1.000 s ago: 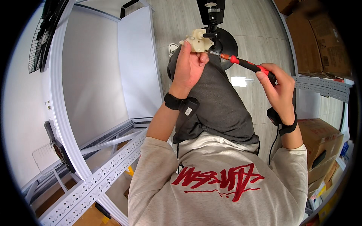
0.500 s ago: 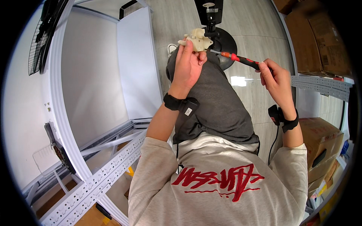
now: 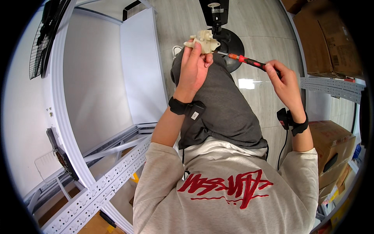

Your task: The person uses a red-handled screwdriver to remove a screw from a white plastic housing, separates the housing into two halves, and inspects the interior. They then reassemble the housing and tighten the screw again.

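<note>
A cream-coloured plastic housing (image 3: 206, 43) with stubby pipe-like projections is held up over my knee by my left hand (image 3: 193, 69), thumb on its near face and fingers curled behind. A black elbow-shaped piece (image 3: 221, 36) shows at its right side. My right hand (image 3: 283, 80) is wrapped around the rear end of a red and black screwdriver (image 3: 252, 62). The screwdriver's shaft points left to the lower right edge of the housing; whether its tip sits in a screw is too small to tell.
A black round base (image 3: 235, 48) with an upright post stands on the floor beyond the housing. White metal shelving (image 3: 66, 117) runs along my left. Cardboard boxes (image 3: 331, 140) and a perforated metal rail (image 3: 331, 87) are on the right. Each wrist wears a black strapped device (image 3: 193, 110).
My right thumb and fingers have shifted slightly around the screwdriver's handle. The housing has turned a little in my left hand, and the screwdriver stays at its edge.
</note>
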The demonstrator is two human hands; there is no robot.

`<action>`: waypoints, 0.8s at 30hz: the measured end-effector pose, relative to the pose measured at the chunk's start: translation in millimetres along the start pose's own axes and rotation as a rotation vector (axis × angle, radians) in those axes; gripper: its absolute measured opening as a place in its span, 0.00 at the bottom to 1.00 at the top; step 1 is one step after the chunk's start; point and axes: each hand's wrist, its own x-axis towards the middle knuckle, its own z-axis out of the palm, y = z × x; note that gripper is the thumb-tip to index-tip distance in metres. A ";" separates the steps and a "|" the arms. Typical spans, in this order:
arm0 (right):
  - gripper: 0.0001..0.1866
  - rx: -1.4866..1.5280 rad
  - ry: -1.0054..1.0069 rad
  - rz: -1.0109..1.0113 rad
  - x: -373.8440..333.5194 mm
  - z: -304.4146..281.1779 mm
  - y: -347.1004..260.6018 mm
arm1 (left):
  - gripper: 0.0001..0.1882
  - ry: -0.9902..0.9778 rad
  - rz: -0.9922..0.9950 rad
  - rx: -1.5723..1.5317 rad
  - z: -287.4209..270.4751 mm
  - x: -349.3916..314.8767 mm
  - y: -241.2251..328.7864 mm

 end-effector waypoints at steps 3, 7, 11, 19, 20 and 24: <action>0.15 0.097 0.221 -0.123 -3.7 14.3 -14.0 | 0.16 -0.015 0.005 0.013 1.2 0.3 0.3; 0.12 0.119 -0.015 0.078 1.8 1.3 -3.4 | 0.16 -0.020 0.018 0.017 -2.0 -0.5 0.8; 0.12 -0.027 -0.147 0.122 4.1 -4.2 6.0 | 0.16 -0.016 0.021 0.047 -1.7 -0.3 -0.5; 0.13 0.074 0.067 -0.004 1.7 7.3 4.5 | 0.15 0.004 0.012 0.083 0.3 0.3 -1.0; 0.13 0.016 -0.039 0.068 1.8 0.5 6.4 | 0.15 -0.002 0.014 0.082 -0.1 0.5 -0.7; 0.10 -0.042 -0.050 0.049 5.8 -2.4 3.5 | 0.15 -0.015 0.009 0.090 0.9 1.3 0.5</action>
